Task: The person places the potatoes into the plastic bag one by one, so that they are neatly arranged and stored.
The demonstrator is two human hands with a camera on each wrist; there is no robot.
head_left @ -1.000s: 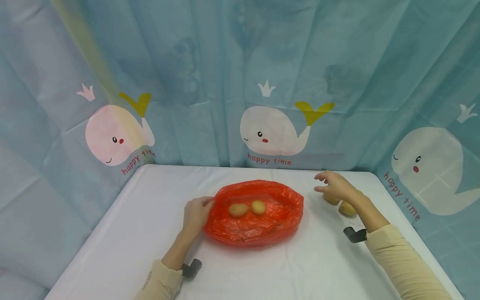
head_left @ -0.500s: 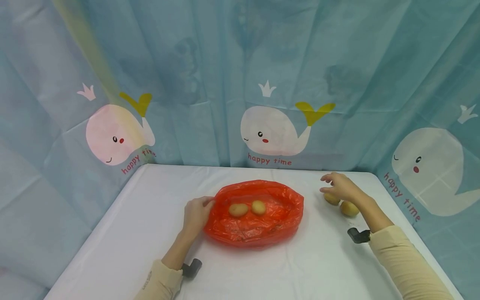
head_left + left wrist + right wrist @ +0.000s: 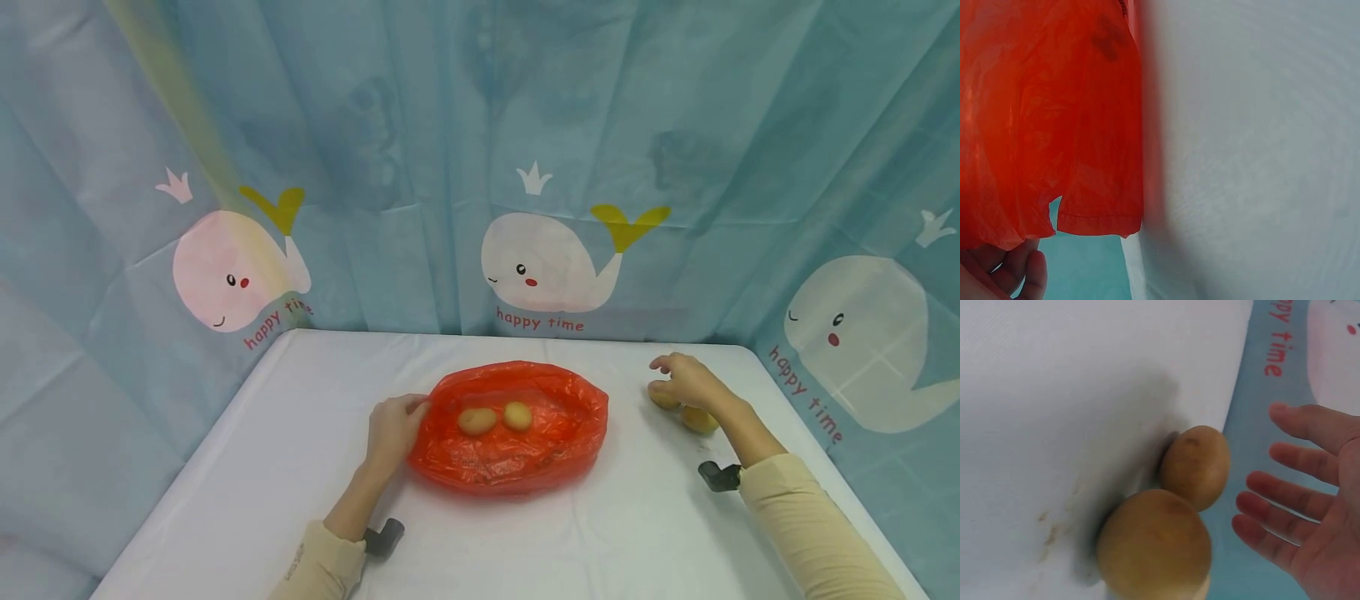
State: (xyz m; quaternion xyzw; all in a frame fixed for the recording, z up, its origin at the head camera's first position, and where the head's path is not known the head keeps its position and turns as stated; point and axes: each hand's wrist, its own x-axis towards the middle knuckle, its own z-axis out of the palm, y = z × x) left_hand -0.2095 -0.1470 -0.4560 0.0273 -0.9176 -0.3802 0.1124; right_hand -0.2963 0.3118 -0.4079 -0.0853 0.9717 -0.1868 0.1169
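A red plastic bag [image 3: 502, 471] lies spread with its mouth open on the white table, two potatoes [image 3: 477, 421] inside it. My left hand [image 3: 390, 429] pinches the bag's left rim; in the left wrist view its curled fingers [image 3: 1035, 275] meet the edge of the red film [image 3: 1079, 125]. Over on the right, my right hand [image 3: 690, 383] hovers above loose potatoes [image 3: 699, 420], partly covering them in the head view. Seen from the right wrist, the fingers are spread and bare, apart from a larger potato [image 3: 1154, 547] and a smaller one [image 3: 1196, 467].
Small brown specks [image 3: 1050, 534] mark the white tabletop [image 3: 630, 525] near the loose potatoes. Behind the table's far edge hangs a blue curtain [image 3: 420, 167] printed with whales. Dark wrist-camera mounts [image 3: 720, 477] stick out from both wrists.
My right hand has shifted right and toward me, down over the loose potatoes. The left hand and the bag stay where they were.
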